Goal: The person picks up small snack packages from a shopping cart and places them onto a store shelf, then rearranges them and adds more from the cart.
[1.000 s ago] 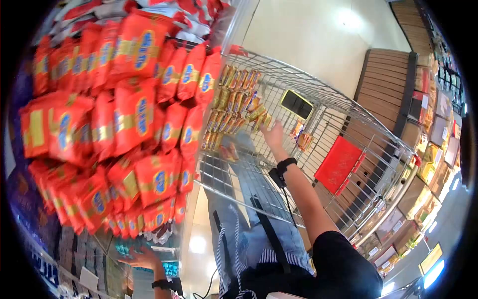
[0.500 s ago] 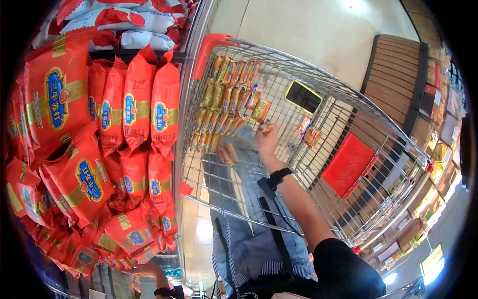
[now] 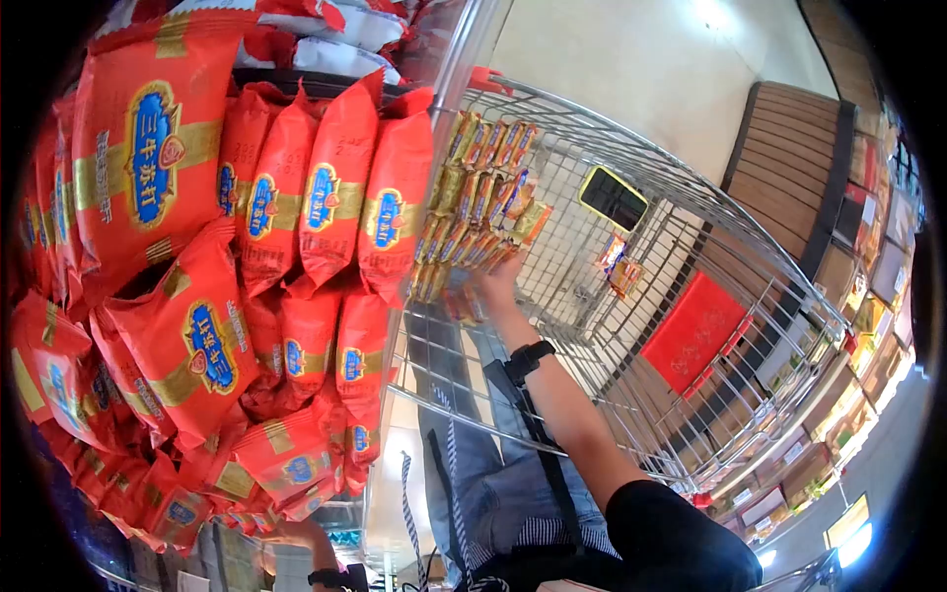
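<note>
My right hand (image 3: 497,284) reaches into the shopping cart, at the end of the lowest full row of small snack packets (image 3: 459,245). Its fingers are closed on a small snack packet, mostly covered by the hand. More packets stand in neat rows along the cart's left side, and a loose yellow-orange packet (image 3: 533,221) lies by them. Low at the left, my left hand (image 3: 286,533) shows only in part beside the red bags, with a black band on its wrist. Its fingers are hidden.
The wire cart (image 3: 681,168) holds a phone (image 3: 613,199) with a yellow-green edge and a few loose packets (image 3: 624,276) on its far side. A red panel (image 3: 693,333) is on the cart. Red cracker bags (image 3: 158,158) fill the shelf at left.
My right hand has moved left, from the open middle of the cart to the packet rows, carrying a small packet. The view has shifted, so shelf and cart appear further right.
</note>
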A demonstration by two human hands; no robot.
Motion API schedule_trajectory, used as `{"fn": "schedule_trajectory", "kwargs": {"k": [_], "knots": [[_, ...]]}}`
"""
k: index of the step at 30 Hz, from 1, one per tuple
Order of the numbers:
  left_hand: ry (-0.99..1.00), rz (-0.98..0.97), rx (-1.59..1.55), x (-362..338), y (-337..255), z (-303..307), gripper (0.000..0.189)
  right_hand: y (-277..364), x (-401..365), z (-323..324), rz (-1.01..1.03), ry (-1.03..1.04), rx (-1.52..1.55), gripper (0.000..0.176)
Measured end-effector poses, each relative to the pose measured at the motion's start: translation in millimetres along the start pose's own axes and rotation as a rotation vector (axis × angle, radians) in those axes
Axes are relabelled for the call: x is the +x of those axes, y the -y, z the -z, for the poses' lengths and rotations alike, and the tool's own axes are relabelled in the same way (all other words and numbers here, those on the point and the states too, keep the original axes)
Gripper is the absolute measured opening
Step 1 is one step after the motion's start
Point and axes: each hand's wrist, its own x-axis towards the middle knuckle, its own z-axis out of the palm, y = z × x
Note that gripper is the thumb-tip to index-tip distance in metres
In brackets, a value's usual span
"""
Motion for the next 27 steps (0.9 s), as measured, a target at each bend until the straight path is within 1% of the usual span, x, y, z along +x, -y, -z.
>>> {"fn": "schedule_trajectory", "kwargs": {"k": [2,4,6,8,11,14,17,20,23,25,26,27], "knots": [[0.051,0.037,-0.055,3,-6,8,0.036,24,-7,0,-0.012,-0.029,-0.041,0.121],[-0.117,-0.055,0.008,3,-7,3,0.034,48,-11,-6,-0.03,-0.062,-0.078,0.127],[-0.144,-0.094,0.058,1,-7,3,0.033,49,-8,-20,-0.09,-0.141,-0.174,0.131],[-0.07,-0.066,0.065,-1,-6,5,0.033,51,-3,-37,-0.189,-0.269,-0.329,0.134],[-0.074,-0.007,0.015,-3,-7,3,0.034,68,0,-46,-0.307,-0.3,-0.485,0.135],[-0.041,-0.033,0.067,-1,-4,2,0.032,66,3,-49,-0.312,-0.361,-0.494,0.135],[-0.066,-0.016,0.035,-2,1,-6,0.029,59,1,-42,-0.195,-0.401,-0.27,0.134],[-0.059,0.021,0.018,4,-5,2,0.026,67,6,-49,-0.347,-0.383,-0.386,0.134],[-0.069,0.109,-0.158,5,-7,2,0.023,85,7,-54,-0.524,-0.296,-0.429,0.138],[-0.037,0.175,-0.253,6,-11,6,0.023,85,14,-55,-0.612,-0.24,-0.464,0.139],[-0.042,0.171,-0.262,6,-12,6,0.023,87,17,-56,-0.654,-0.213,-0.48,0.14],[-0.047,0.166,-0.272,7,-14,6,0.023,88,18,-56,-0.645,-0.209,-0.495,0.14]]}}
